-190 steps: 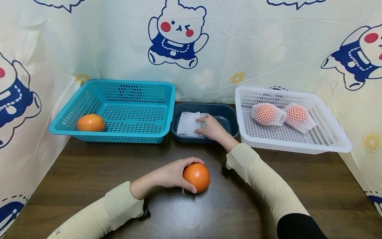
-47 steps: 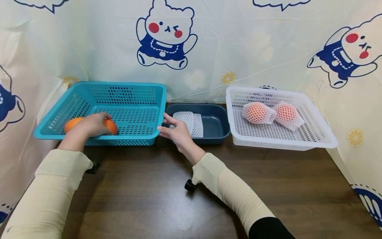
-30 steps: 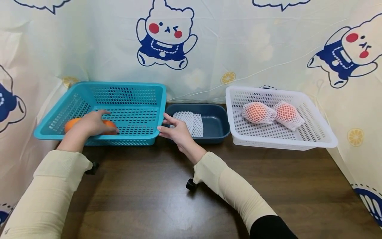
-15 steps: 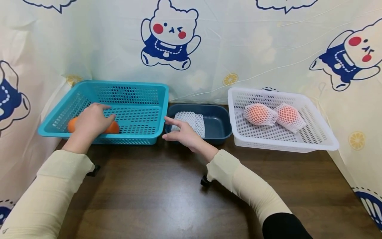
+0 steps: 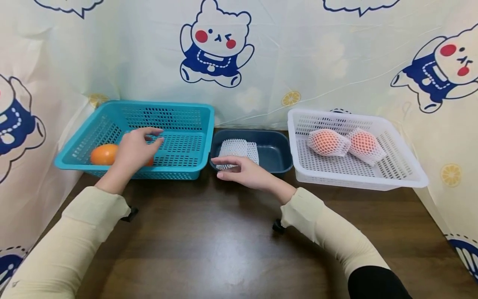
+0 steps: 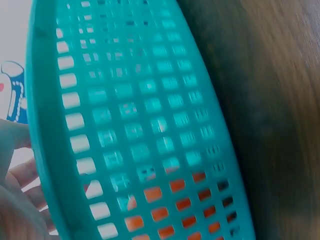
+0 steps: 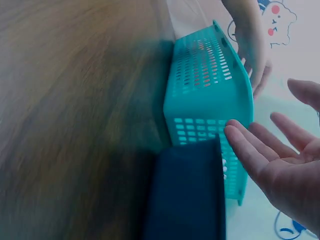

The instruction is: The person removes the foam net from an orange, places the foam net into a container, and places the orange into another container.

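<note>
My left hand (image 5: 136, 147) hovers above the front of the teal basket (image 5: 179, 170), fingers loosely bent and holding nothing. Below it lie two oranges: one (image 5: 104, 154) shows at the left, while the other (image 5: 150, 161) is mostly hidden by the hand. In the left wrist view, orange colour (image 6: 160, 215) shows through the basket's slots. My right hand (image 5: 246, 171) is over the front left edge of a navy tray (image 5: 274, 155), its fingers extended with nothing between them. White foam net sleeves (image 5: 233, 148) lie in that tray, partly covered by the hand.
A white basket (image 5: 354, 179) stands right of the tray, with two net-wrapped fruits (image 5: 325, 142) inside. All three containers line the back of the brown wooden table (image 5: 209, 232), against a printed curtain (image 5: 276, 54).
The orange from the table is now in the teal basket; my left hand has let go of it and risen. My right hand has left the basket's edge and moved right.
</note>
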Demonstrator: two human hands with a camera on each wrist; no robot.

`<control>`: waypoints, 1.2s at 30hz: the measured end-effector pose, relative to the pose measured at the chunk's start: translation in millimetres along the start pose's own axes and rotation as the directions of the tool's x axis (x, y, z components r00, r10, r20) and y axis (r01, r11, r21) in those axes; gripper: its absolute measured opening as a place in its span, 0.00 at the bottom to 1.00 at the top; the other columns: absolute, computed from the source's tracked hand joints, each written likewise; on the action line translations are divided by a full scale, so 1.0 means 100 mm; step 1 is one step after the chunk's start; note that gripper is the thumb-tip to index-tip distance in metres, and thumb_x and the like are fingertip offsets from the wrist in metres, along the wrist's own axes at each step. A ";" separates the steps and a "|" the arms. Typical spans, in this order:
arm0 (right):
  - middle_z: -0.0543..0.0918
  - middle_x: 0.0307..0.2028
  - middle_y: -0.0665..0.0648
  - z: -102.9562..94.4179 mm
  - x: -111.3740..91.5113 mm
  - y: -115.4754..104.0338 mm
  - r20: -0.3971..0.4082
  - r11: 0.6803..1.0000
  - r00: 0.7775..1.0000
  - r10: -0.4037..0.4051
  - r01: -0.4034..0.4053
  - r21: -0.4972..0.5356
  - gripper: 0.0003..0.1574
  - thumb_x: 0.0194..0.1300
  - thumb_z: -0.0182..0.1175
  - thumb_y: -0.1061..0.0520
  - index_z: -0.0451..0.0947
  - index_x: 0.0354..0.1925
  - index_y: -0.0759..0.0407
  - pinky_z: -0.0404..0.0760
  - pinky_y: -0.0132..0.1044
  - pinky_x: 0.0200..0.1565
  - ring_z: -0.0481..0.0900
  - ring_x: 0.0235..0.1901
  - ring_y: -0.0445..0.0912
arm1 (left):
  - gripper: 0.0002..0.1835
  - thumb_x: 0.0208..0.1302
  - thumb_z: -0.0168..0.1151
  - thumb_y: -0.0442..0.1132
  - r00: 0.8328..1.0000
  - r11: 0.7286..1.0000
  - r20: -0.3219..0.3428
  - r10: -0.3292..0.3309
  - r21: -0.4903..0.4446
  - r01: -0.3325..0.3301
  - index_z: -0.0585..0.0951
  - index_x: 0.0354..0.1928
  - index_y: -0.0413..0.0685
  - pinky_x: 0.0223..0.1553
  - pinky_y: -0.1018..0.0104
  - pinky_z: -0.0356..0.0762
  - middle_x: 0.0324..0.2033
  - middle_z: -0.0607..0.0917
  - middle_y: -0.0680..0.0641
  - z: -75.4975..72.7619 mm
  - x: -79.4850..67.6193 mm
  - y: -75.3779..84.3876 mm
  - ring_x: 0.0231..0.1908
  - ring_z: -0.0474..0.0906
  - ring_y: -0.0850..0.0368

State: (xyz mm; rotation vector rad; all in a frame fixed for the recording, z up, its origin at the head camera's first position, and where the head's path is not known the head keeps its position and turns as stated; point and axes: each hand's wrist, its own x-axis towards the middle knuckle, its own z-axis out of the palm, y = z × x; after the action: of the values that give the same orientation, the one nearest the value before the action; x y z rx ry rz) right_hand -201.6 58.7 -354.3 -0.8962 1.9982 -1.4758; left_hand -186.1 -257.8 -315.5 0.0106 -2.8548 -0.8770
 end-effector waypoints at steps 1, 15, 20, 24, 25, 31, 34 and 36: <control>0.72 0.70 0.62 -0.01 -0.03 0.00 0.012 0.999 1.000 -0.013 0.014 -0.039 0.31 0.75 0.60 0.60 0.68 0.72 0.63 0.77 0.38 0.60 0.78 0.63 0.53 | 0.22 0.77 0.56 0.44 1.000 1.000 0.008 0.002 -0.021 -0.002 0.78 0.66 0.39 0.28 0.54 0.77 0.57 0.79 0.30 0.01 -0.01 0.02 0.39 0.81 0.36; 0.82 0.60 0.60 -0.36 -0.56 -0.06 -0.055 0.968 0.997 -0.054 0.039 -0.249 0.25 0.74 0.63 0.59 0.78 0.65 0.64 0.78 0.47 0.59 0.81 0.59 0.54 | 0.15 0.75 0.60 0.40 0.994 0.986 0.052 0.096 -0.139 -0.088 0.84 0.56 0.40 0.34 0.56 0.77 0.51 0.85 0.38 0.20 -0.08 0.42 0.49 0.78 0.41; 0.82 0.61 0.60 -0.54 -0.79 -0.13 -0.097 0.958 0.991 -0.091 0.061 -0.280 0.24 0.73 0.63 0.60 0.78 0.65 0.63 0.79 0.44 0.59 0.81 0.59 0.53 | 0.13 0.75 0.61 0.39 0.992 0.982 0.073 0.104 -0.164 -0.091 0.85 0.55 0.42 0.39 0.53 0.80 0.51 0.86 0.40 0.30 -0.12 0.58 0.48 0.78 0.43; 0.83 0.59 0.60 -0.71 -0.97 -0.16 -0.131 0.934 0.980 -0.150 0.097 -0.345 0.22 0.72 0.63 0.64 0.79 0.63 0.63 0.80 0.37 0.56 0.82 0.57 0.48 | 0.13 0.74 0.62 0.39 0.988 0.978 0.116 0.104 -0.190 -0.080 0.85 0.55 0.44 0.41 0.52 0.81 0.51 0.85 0.41 0.38 -0.14 0.70 0.48 0.79 0.43; 0.83 0.59 0.60 -0.75 -1.02 -0.17 -0.141 0.927 0.976 -0.165 0.104 -0.360 0.22 0.72 0.63 0.65 0.80 0.63 0.64 0.81 0.35 0.55 0.82 0.56 0.48 | 0.13 0.74 0.62 0.39 0.987 0.977 0.122 0.105 -0.198 -0.080 0.86 0.55 0.44 0.40 0.52 0.81 0.51 0.85 0.42 0.40 -0.15 0.72 0.48 0.79 0.44; 0.86 0.54 0.60 -1.08 -1.30 -0.19 -0.249 0.880 0.943 -0.219 0.081 -0.468 0.21 0.70 0.65 0.66 0.82 0.60 0.63 0.78 0.25 0.51 0.82 0.51 0.37 | 0.11 0.73 0.64 0.38 0.983 0.956 0.106 0.151 -0.269 -0.117 0.87 0.54 0.46 0.39 0.53 0.82 0.50 0.86 0.43 0.55 -0.14 0.90 0.45 0.80 0.45; 0.85 0.54 0.61 -1.23 -1.42 -0.15 -0.334 0.868 0.918 -0.215 0.023 -0.496 0.21 0.68 0.66 0.66 0.83 0.59 0.63 0.76 0.21 0.51 0.82 0.50 0.33 | 0.11 0.72 0.65 0.37 0.978 0.945 0.081 0.192 -0.284 -0.162 0.87 0.53 0.45 0.38 0.55 0.82 0.48 0.87 0.44 0.64 -0.16 0.97 0.43 0.81 0.46; 0.86 0.54 0.57 -1.33 -1.48 -0.10 -0.396 0.871 0.897 -0.197 -0.025 -0.490 0.21 0.68 0.67 0.65 0.83 0.59 0.64 0.76 0.20 0.51 0.82 0.49 0.32 | 0.11 0.71 0.65 0.37 0.975 0.940 0.068 0.212 -0.287 -0.185 0.87 0.52 0.45 0.37 0.56 0.82 0.47 0.87 0.45 0.70 -0.19 1.01 0.41 0.81 0.48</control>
State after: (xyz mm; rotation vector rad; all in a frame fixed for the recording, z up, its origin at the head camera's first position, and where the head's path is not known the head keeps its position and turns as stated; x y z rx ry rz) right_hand -197.1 251.7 -305.5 -0.9152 2.7833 -1.3227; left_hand -174.4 -134.0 -319.0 -0.3572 -2.7259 -1.2559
